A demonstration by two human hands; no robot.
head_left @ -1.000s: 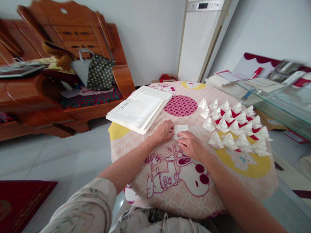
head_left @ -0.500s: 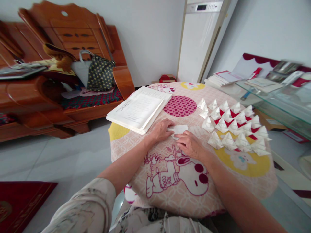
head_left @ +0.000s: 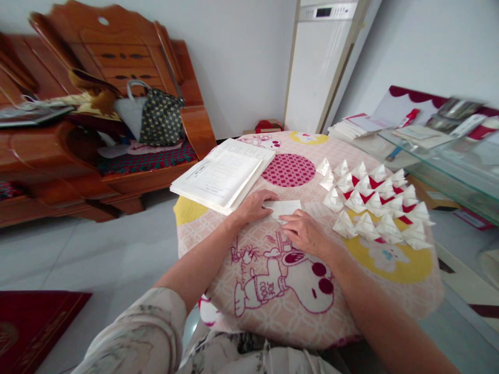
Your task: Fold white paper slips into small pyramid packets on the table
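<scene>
A small folded piece of white paper [head_left: 289, 206] lies on the patterned cloth between my hands. My left hand [head_left: 257, 206] is at its left end, with curled fingers and the thumb closed at the edge. My right hand [head_left: 302, 228] is at the lower right edge, fingers bent together over the paper. Part of the paper is hidden under the fingertips. To the right of my right hand, several folded white paper shapes [head_left: 366, 227] stand in rows, pointed tips up. Beside my left hand lies a stack of white paper sheets [head_left: 222, 179].
The cloth-covered table [head_left: 268, 322] has a rounded edge close to my lap. A glass shelf [head_left: 448, 161] with papers and metal bowls stands to the right. At the left is a carved wooden sofa [head_left: 128, 57] with a patterned bag [head_left: 161, 117].
My left hand has shifted slightly left along the paper, so more of the paper's left part shows. My right hand stays nearly in place.
</scene>
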